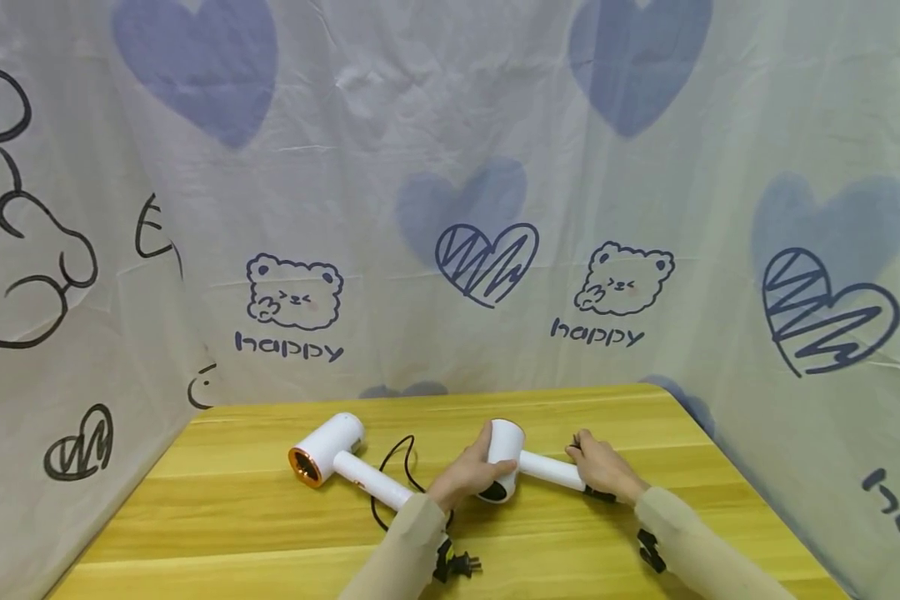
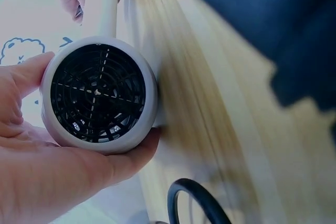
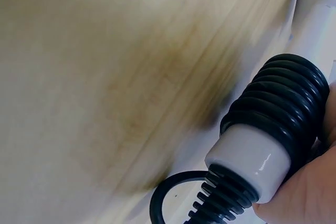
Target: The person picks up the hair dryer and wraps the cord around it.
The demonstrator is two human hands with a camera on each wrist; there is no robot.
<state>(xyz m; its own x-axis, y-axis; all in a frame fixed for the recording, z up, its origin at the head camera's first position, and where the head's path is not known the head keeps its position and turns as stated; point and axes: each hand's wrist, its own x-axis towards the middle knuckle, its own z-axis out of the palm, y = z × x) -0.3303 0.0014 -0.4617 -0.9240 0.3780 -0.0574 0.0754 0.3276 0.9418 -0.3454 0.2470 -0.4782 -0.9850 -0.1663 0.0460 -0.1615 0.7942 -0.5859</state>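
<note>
White hair dryer (image 1: 527,463), left hand (image 1: 465,477) curled round barrel (image 1: 507,438), right hand (image 1: 606,468) round cord-wrapped handle (image 1: 555,471).

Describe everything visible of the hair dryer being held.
The white, plastic-looking hair dryer has a cylindrical barrel with a round black grille at one end. Black cord coils around the lower handle; a ribbed sleeve leaves its end. The handle points right in the head view. The left hand grips the barrel, the right hand the corded end. Contact with the table is unclear.

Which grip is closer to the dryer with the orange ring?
Left. The left grip is just right of the orange-ringed dryer; the right grip is farther right.
</note>
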